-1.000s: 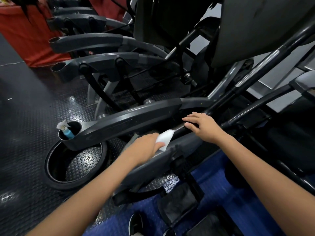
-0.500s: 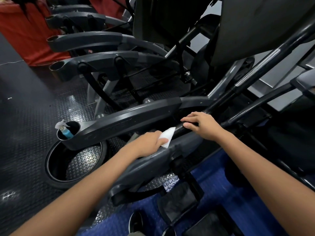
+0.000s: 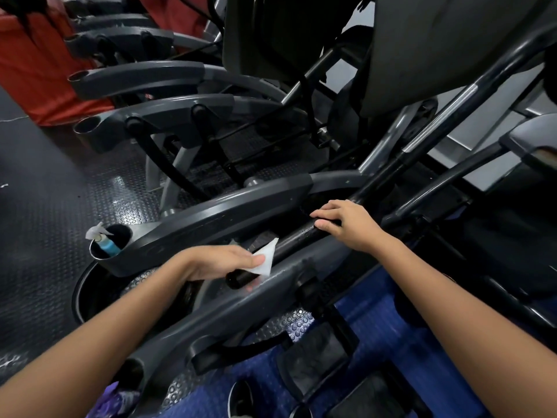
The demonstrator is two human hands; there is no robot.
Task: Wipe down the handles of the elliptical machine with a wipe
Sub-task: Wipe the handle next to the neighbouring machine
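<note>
A black elliptical handle [image 3: 297,238] runs diagonally from lower left to upper right through the middle of the view. My left hand [image 3: 221,262] pinches a white wipe [image 3: 265,260] against the handle near its lower end [image 3: 241,277]. Higher up the same bar, my right hand [image 3: 346,221] rests with fingers curled over the top. The wipe's free corner sticks up between my two hands.
A grey side arm [image 3: 211,224] ends in a cup holder holding a blue spray bottle [image 3: 105,244]. More identical machines [image 3: 156,76] line up behind. Studded black rubber floor [image 3: 45,206] lies to the left, blue mat [image 3: 376,327] beneath, red padding [image 3: 33,70] at far left.
My left hand has slid the wipe down the handle toward its lower end. My right hand has stayed on the upper part of the bar.
</note>
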